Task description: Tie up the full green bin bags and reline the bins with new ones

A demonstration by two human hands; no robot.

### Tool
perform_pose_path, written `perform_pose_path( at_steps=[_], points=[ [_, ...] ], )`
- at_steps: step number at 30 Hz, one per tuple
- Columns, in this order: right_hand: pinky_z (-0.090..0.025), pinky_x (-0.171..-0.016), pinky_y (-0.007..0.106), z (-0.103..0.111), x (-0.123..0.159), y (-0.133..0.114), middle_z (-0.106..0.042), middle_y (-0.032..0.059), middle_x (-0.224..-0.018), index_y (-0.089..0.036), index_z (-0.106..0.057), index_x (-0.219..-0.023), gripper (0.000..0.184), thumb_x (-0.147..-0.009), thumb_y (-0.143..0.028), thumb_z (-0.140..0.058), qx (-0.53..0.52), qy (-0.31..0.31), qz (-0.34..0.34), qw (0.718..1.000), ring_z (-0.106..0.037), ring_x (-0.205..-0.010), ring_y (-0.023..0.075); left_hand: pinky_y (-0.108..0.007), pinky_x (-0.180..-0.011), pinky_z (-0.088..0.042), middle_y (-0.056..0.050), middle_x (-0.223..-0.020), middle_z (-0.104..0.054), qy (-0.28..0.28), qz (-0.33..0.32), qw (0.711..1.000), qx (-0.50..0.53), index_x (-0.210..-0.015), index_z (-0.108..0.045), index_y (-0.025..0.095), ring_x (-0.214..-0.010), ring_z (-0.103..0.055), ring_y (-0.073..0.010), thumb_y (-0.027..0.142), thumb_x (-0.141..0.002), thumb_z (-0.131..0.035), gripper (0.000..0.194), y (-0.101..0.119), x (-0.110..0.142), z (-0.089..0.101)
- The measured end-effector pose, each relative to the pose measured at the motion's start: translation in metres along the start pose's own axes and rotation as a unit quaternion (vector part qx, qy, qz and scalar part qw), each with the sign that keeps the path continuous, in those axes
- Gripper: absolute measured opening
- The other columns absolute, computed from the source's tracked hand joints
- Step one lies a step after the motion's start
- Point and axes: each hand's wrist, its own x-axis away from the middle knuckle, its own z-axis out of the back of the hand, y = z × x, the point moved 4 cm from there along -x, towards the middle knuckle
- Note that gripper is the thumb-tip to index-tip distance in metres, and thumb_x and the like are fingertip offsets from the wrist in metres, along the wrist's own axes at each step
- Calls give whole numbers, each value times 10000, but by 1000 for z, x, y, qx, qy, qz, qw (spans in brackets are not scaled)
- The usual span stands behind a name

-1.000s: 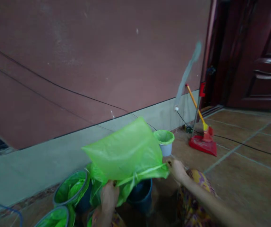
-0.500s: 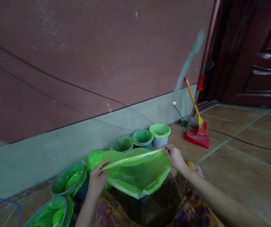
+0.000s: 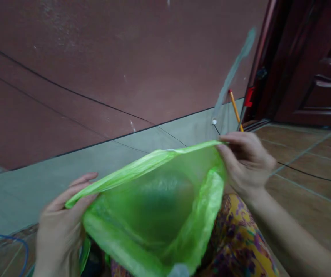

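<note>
A translucent green plastic bag (image 3: 159,207) hangs stretched wide between my hands, its mouth gaping toward me. My left hand (image 3: 64,215) pinches the folded rim at its left end, thumb over the edge. At the right end, my right hand (image 3: 244,165) grips the same rim between thumb and fingers, slightly blurred. The bag now hides most of the lined buckets by the wall; only a dark bucket side with a bit of green liner (image 3: 86,254) shows below my left wrist.
A broom's orange handle (image 3: 236,109) and a red-topped pole (image 3: 249,97) lean near the dark door (image 3: 321,88). A black cable (image 3: 312,175) crosses the tiled floor at right. A blue cord (image 3: 9,238) curls at lower left.
Both hands have risen and spread farther apart, bringing the green bag up closer to the camera. Its mouth is stretched wider, and it covers the buckets that showed before.
</note>
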Motion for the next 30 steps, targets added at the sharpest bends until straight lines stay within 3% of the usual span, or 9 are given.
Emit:
perform_pose_path(
  at_steps=[2, 3, 4, 6, 7, 10, 15, 25, 30],
  points=[
    [-519, -829, 362, 12, 17, -2, -673, 67, -1023, -235, -678, -1041, 261, -788, -173, -665, -4, 81, 45, 996, -631, -947, 213, -344, -897, -537, -18, -1042, -724, 111, -169, 976, -82, -760, -748, 220, -962, -660, -196, 303, -625, -761, 158, 4, 8, 8],
    [-524, -842, 373, 9, 33, 6, -680, 62, -996, -232, -679, -1021, 263, -771, -152, -659, -10, 48, 54, 997, -636, -956, 221, -389, -942, -522, -23, -959, -723, 140, -221, 959, -111, -730, -743, 217, -940, -661, -206, 309, -649, -725, 124, -9, 13, 9],
    [-530, -843, 369, -2, 53, 19, -694, 53, -956, -226, -686, -978, 237, -767, -132, -633, -9, -55, 35, 998, -647, -937, 217, -406, -942, -522, -30, -917, -718, 108, -221, 958, -146, -694, -735, 216, -904, -663, -207, 312, -671, -678, 114, -32, 17, 5],
    [-545, -790, 324, -26, 106, 55, -717, 43, -877, -212, -702, -872, 223, -760, -106, -541, 4, -304, -61, 951, -671, -842, 194, -409, -893, -547, -60, -897, -724, -43, -117, 973, -195, -591, -709, 216, -851, -678, -224, 295, -647, -597, 149, -94, 22, -9],
    [-546, -778, 322, -32, 131, 76, -725, 51, -859, -199, -706, -844, 243, -752, -100, -504, 41, -362, -142, 920, -677, -811, 194, -414, -915, -540, -72, -923, -731, -88, -61, 973, -204, -601, -716, 218, -891, -683, -240, 275, -629, -574, 156, -124, 27, -12],
    [-530, -843, 367, -33, 169, 113, -735, 98, -996, -167, -718, -965, 315, -780, -145, -464, 112, -346, -243, 899, -683, -887, 226, -394, -973, -512, -74, -1042, -732, -145, 19, 973, -180, -716, -750, 220, -1017, -670, -253, 232, -618, -544, 229, -175, 41, -15],
    [-509, -890, 355, -39, 156, 110, -732, 102, -1044, -167, -711, -1015, 350, -825, -197, -419, 82, -287, -245, 923, -679, -946, 224, -401, -1052, -448, -83, -1116, -718, -180, 31, 973, -143, -832, -765, 210, -1115, -634, -265, 274, -648, -623, 242, -163, 45, -17],
    [-513, -811, 329, -41, 145, 119, -747, 117, -993, -157, -743, -964, 360, -804, -242, -432, 123, -253, -290, 915, -682, -855, 230, -385, -1041, -455, -84, -1181, -703, -258, 47, 959, -102, -884, -787, 219, -1172, -609, -273, 328, -700, -671, 243, -133, 49, -7],
    [-517, -783, 341, -36, 135, 126, -750, 119, -953, -152, -754, -945, 354, -780, -259, -460, 144, -243, -286, 916, -680, -798, 236, -345, -896, -535, -89, -1095, -719, -211, 21, 969, -130, -800, -761, 204, -1024, -665, -241, 369, -723, -674, 201, -131, 48, -8]
  ],
)
